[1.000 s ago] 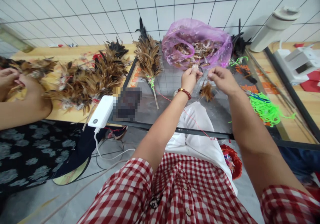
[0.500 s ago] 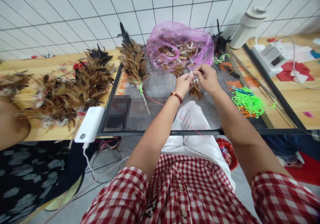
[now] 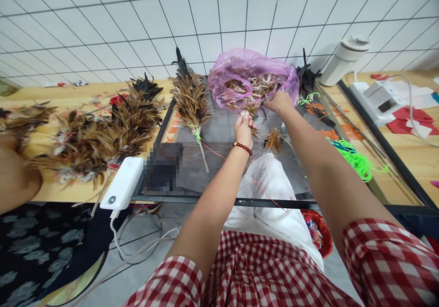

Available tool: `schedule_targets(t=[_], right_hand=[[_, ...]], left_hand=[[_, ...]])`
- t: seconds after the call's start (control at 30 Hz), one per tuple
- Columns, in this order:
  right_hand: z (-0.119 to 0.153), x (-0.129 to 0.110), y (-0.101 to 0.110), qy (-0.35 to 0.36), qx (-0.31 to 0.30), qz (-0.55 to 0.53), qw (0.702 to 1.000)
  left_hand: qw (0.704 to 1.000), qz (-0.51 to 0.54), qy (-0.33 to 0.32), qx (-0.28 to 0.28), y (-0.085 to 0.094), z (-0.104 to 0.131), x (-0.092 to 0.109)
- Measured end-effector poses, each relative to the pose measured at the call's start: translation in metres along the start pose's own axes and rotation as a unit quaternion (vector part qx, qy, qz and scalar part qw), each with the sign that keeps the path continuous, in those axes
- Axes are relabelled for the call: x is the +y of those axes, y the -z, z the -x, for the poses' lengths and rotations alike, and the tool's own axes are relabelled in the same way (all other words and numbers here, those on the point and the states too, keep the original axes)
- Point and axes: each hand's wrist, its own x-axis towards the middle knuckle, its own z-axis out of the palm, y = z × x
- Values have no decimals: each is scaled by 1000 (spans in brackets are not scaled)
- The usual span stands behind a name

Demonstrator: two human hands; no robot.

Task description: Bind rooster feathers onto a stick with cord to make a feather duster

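My left hand (image 3: 244, 128), with a red bead bracelet at the wrist, is closed round small feathers whose pale ends stick out at the top. My right hand (image 3: 280, 103) reaches to the front edge of the pink plastic bag (image 3: 219, 76), which holds loose brown feathers; its fingertips are hidden among them. A small brown feather bunch (image 3: 273, 141) lies on the dark glass below my right hand. To the left, a feather bundle (image 3: 190, 97) on a stick is tied with bright green string, and a thin red thread runs from it under my left forearm.
Feather bundles (image 3: 130, 119) cover the wooden table at left, by a white power bank (image 3: 122, 183) and another person's arm (image 3: 15, 174). At right are green strings (image 3: 356, 160), a white bottle (image 3: 345, 60), a power strip (image 3: 368, 103) and thin sticks.
My hands have parted: the right moved up to the bag, while the left stays closed in front of it. The small feather bunch lies apart from both hands. The view has shifted slightly.
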Motion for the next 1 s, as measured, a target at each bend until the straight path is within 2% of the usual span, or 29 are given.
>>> schedule_targets(t=[0.1,0.2,0.33,0.43,0.53,0.63,0.87,1.0], right_hand=[[-2,6,1,27,21,-30,999],[10,25,24,124,34,-45,991],[46,37,63,301,-55,-30,952],[76,27,78,374,-87,-54,922],[96,10,82,376,-100,-109,915],[104,-2,77,368,-87,-134,916],[107,-8,60,367,-24,-67,928],[103,-7,64,308,-1,-3,951]], left_hand=[[1000,24,12,5,1,0,1],[999,29,13,5,1,-1,0],[1000,5,2,-13,1,-1,-4],[1000,-21,4,-23,0,-2,-7],[997,-64,1,-29,0,-2,-9],[992,-119,-1,-44,1,-2,-11],[979,-188,8,-84,1,4,-11],[983,-165,17,-74,0,3,-11]])
